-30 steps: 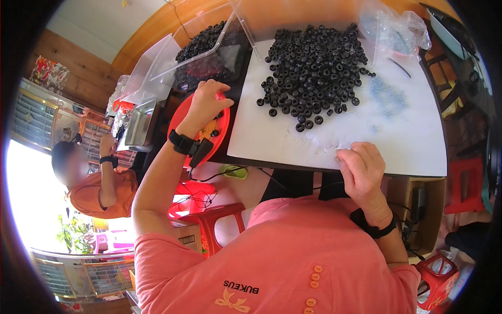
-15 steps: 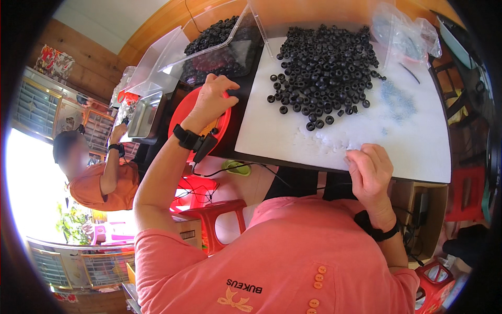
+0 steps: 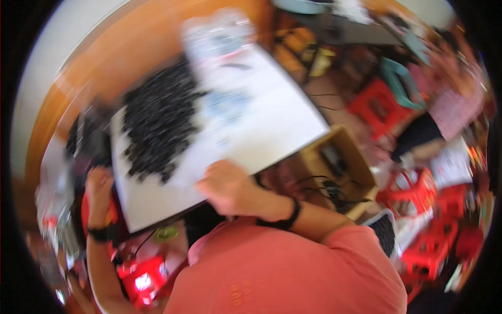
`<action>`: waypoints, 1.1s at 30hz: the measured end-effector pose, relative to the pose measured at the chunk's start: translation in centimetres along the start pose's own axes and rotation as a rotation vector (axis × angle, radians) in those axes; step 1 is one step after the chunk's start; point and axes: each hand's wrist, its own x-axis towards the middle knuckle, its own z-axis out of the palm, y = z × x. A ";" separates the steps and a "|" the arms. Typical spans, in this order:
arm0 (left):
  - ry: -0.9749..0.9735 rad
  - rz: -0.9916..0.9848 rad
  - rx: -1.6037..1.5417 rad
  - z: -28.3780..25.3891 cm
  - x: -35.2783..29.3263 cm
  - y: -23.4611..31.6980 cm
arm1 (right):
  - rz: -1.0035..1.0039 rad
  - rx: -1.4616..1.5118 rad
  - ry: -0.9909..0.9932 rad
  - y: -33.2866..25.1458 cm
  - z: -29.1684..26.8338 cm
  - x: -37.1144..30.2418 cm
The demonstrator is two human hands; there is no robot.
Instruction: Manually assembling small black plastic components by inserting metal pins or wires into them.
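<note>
The picture is smeared by motion. A heap of small black bead-like pieces (image 3: 159,118) lies on the white tabletop sheet (image 3: 277,115). At the sheet's near edge is my right hand (image 3: 227,183), its fingers curled together; anything inside them is hidden. My left hand (image 3: 99,183) is just off the sheet's left edge, above a red round basin (image 3: 86,212). Its fingers are too blurred to read. Dark straps circle both wrists. Pale blue bits (image 3: 227,104) are scattered right of the heap.
A clear plastic bag (image 3: 219,34) rests at the sheet's far end. Right of the table stands an open cardboard box (image 3: 361,180) with cables. Red stools (image 3: 379,107) and a person in a pink top (image 3: 457,99) are farther right. A clear bin (image 3: 94,131) is at left.
The view has swung right, so the table now appears farther left and tilted. The right-hand stools and another person have come into view; the person in orange has left it.
</note>
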 end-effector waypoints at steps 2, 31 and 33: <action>-0.028 -0.089 0.084 -0.3 1.0 0.6 | -0.013 -0.008 0.025 0.0 0.3 0.1; -0.036 -0.213 -0.025 -1.2 2.3 14.7 | -0.017 -0.073 -0.015 -0.7 -1.0 0.0; 0.048 -0.120 0.137 -3.4 -1.8 10.7 | -0.016 -0.070 -0.034 -0.7 -0.5 0.1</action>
